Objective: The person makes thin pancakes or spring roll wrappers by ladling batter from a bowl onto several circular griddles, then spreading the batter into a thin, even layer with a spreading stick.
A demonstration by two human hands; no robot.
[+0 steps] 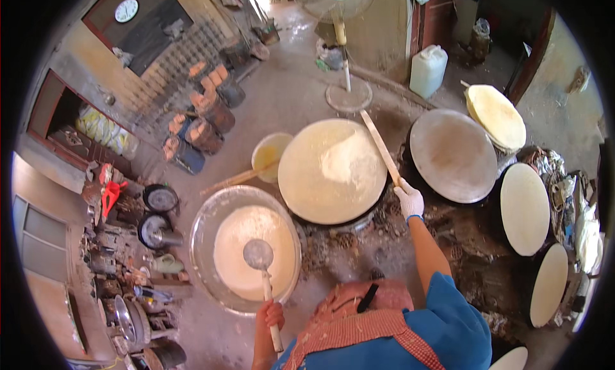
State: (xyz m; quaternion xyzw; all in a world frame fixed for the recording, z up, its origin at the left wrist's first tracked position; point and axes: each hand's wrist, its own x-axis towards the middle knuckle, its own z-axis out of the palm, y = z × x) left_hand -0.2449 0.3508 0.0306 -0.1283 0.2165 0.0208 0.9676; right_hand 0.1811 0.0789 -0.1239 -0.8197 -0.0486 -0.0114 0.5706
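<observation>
My left hand (270, 314) grips the wooden handle of a metal ladle (258, 254), whose bowl is over the pale batter (240, 226) in a large metal basin (199, 278). My right hand (410, 200), in a white knit glove, holds a long flat wooden stick (379, 146). That stick reaches along the right edge of a round griddle (307, 187) coated with pale batter, with a thicker patch (343, 161) toward its upper right. A small bowl (266, 149) with yellowish liquid stands behind the basin, and a wooden stick (235, 180) lies across its rim.
Right of my glove is a bare round griddle (454, 156); beyond it several griddles carry pale sheets (524, 209). Stacked flatbreads (497, 117) lie at the upper right. A standing fan (347, 77) and a plastic jug (428, 71) are ahead; metal buckets (204, 135) stand left.
</observation>
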